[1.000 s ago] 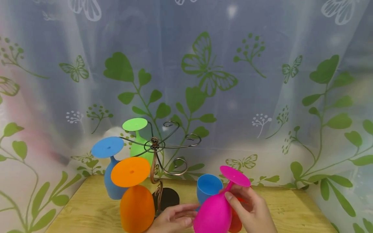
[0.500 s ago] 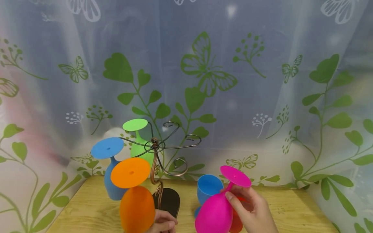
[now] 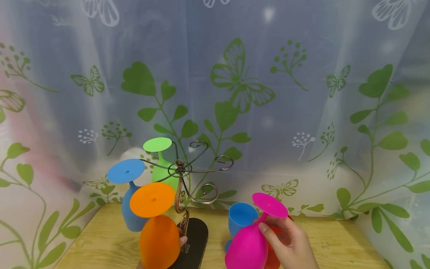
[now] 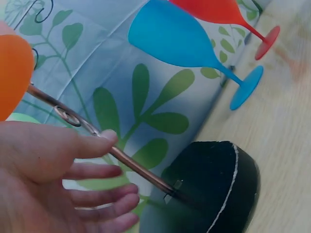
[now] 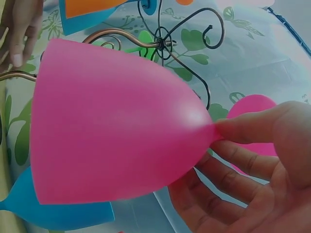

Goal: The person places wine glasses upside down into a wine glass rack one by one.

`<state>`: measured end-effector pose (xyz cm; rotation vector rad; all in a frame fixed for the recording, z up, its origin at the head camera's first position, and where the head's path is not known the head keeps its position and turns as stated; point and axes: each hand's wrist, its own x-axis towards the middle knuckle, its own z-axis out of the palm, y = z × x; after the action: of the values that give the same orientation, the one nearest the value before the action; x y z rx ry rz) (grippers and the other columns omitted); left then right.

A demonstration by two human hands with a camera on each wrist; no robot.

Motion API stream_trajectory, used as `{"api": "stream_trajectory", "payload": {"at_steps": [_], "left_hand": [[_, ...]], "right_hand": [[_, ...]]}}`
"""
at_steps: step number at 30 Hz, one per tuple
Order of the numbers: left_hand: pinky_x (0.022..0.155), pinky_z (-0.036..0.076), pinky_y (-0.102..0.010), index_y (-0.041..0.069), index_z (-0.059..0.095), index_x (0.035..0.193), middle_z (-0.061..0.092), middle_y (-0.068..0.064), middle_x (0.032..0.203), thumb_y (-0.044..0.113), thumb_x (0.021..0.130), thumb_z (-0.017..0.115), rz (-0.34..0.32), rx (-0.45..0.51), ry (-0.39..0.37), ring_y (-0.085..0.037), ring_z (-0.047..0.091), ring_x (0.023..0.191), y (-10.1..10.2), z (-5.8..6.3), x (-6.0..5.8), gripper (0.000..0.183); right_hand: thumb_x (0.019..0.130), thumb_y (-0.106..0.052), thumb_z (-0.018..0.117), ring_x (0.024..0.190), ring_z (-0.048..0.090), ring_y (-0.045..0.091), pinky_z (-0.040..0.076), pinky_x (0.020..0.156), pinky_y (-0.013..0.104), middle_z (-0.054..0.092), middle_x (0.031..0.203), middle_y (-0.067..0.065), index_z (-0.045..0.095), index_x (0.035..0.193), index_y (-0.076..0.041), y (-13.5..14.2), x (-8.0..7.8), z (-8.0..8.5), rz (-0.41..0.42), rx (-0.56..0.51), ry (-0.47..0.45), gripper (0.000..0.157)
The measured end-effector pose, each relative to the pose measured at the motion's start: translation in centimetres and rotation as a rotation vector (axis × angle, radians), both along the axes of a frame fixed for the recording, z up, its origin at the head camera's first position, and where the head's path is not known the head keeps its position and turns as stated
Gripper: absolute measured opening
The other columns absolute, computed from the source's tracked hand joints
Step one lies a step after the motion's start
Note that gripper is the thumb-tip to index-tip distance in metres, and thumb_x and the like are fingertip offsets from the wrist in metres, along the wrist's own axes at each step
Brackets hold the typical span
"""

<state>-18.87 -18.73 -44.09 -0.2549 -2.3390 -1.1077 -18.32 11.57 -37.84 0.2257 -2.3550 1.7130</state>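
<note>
My right hand (image 3: 293, 239) pinches the stem of a pink wine glass (image 3: 250, 243) between thumb and fingers. The glass is tilted upside down, foot up and bowl toward the lower left; the right wrist view shows its bowl (image 5: 121, 126) up close. In the head view, my left hand (image 3: 183, 240) is mostly hidden behind an orange wine glass (image 3: 159, 243). The left wrist view has that hand (image 4: 73, 174) with fingers loosely extended, the thumb tip overlapping the copper post (image 4: 138, 167) of a wire glass rack. Its black base (image 3: 196, 237) stands on the table.
Orange, blue (image 3: 132, 209) and green (image 3: 164, 172) glasses hang upside down on the rack's left side. Bare curled hooks (image 3: 223, 160) reach right. Behind the pink glass stand an upright blue glass (image 3: 242, 216) and a red one (image 3: 273, 259). A patterned curtain (image 3: 242, 142) backs the table.
My left hand has moved left, from beside the pink glass to the rack's post behind the orange glass. The right hand keeps its hold on the pink glass almost in place.
</note>
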Motion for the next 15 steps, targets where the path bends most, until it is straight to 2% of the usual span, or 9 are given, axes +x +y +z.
{"api": "stream_trajectory", "payload": {"at_steps": [2,3,5,6,8,9,12,14,15], "left_hand": [[0.074,0.056,-0.038,0.005,0.069,0.088,0.059,0.008,0.074,0.011,0.083,0.085,0.038,-0.002,-0.143,-0.01,0.054,0.07,0.3,0.9,0.0,0.018],[0.074,0.056,-0.039,0.005,0.069,0.087,0.058,0.007,0.073,0.012,0.084,0.085,0.055,-0.018,-0.17,-0.011,0.054,0.07,0.4,1.1,0.0,0.018],[0.071,0.054,-0.04,0.007,0.067,0.083,0.052,0.008,0.068,0.018,0.084,0.085,0.096,-0.102,-0.163,-0.012,0.05,0.066,0.6,1.4,-0.1,0.021],[0.072,0.055,-0.042,0.004,0.068,0.088,0.056,0.004,0.07,0.02,0.086,0.083,0.079,-0.116,-0.187,-0.014,0.054,0.068,0.6,1.5,-0.3,0.022],[0.078,0.057,-0.046,-0.003,0.071,0.1,0.066,-0.006,0.079,0.021,0.089,0.081,0.049,-0.098,-0.224,-0.024,0.065,0.079,0.6,1.6,-0.4,0.028],[0.081,0.058,-0.048,-0.006,0.071,0.108,0.067,-0.008,0.078,0.02,0.09,0.08,0.038,-0.075,-0.24,-0.03,0.068,0.085,0.6,1.7,-0.5,0.033],[0.086,0.059,-0.052,-0.008,0.065,0.129,0.067,-0.008,0.075,0.016,0.093,0.076,-0.003,-0.026,-0.24,-0.038,0.07,0.095,0.7,1.8,-0.5,0.045],[0.077,0.06,-0.044,-0.004,0.068,0.127,0.05,0.004,0.057,0.017,0.093,0.076,0.034,-0.086,-0.167,-0.025,0.067,0.073,0.7,1.8,-0.4,0.041],[0.072,0.059,-0.041,-0.002,0.07,0.126,0.038,0.008,0.053,0.018,0.093,0.076,0.064,-0.132,-0.133,-0.018,0.06,0.063,0.8,1.7,-0.3,0.039]], "right_hand": [[0.096,-0.005,0.072,0.091,0.072,0.016,0.063,0.079,0.034,0.074,0.103,0.005,0.069,0.116,-0.003,0.0,0.0,-0.1,-0.006,0.007,0.0,0.02],[0.096,-0.005,0.072,0.091,0.072,0.016,0.063,0.079,0.035,0.074,0.103,0.005,0.069,0.116,-0.003,0.0,-0.1,-0.1,-0.007,0.008,0.002,0.02],[0.096,-0.006,0.072,0.091,0.072,0.016,0.063,0.079,0.035,0.074,0.103,0.005,0.069,0.117,-0.003,0.0,-0.1,-0.3,-0.007,0.011,0.003,0.021],[0.096,-0.005,0.072,0.091,0.072,0.017,0.063,0.079,0.035,0.074,0.103,0.005,0.069,0.117,-0.003,0.0,-0.2,-0.3,-0.009,0.012,0.002,0.021],[0.096,-0.005,0.072,0.091,0.072,0.017,0.063,0.079,0.034,0.074,0.102,0.004,0.069,0.116,-0.004,0.0,-0.2,-0.3,-0.01,0.013,0.005,0.021],[0.096,-0.006,0.072,0.092,0.072,0.017,0.063,0.079,0.034,0.074,0.103,0.004,0.069,0.116,-0.004,0.0,-0.2,-0.3,-0.009,0.015,0.007,0.02],[0.096,-0.006,0.072,0.092,0.072,0.016,0.063,0.079,0.034,0.074,0.102,0.004,0.07,0.115,-0.005,-0.1,-0.2,-0.3,-0.013,0.023,0.011,0.02],[0.096,-0.007,0.072,0.092,0.072,0.016,0.063,0.079,0.035,0.074,0.103,0.004,0.07,0.116,-0.004,-0.2,-0.3,-0.4,-0.012,0.026,0.016,0.02],[0.096,-0.007,0.072,0.092,0.072,0.016,0.063,0.079,0.035,0.074,0.103,0.004,0.07,0.116,-0.004,-0.3,-0.3,-0.4,-0.012,0.027,0.014,0.02]]}}
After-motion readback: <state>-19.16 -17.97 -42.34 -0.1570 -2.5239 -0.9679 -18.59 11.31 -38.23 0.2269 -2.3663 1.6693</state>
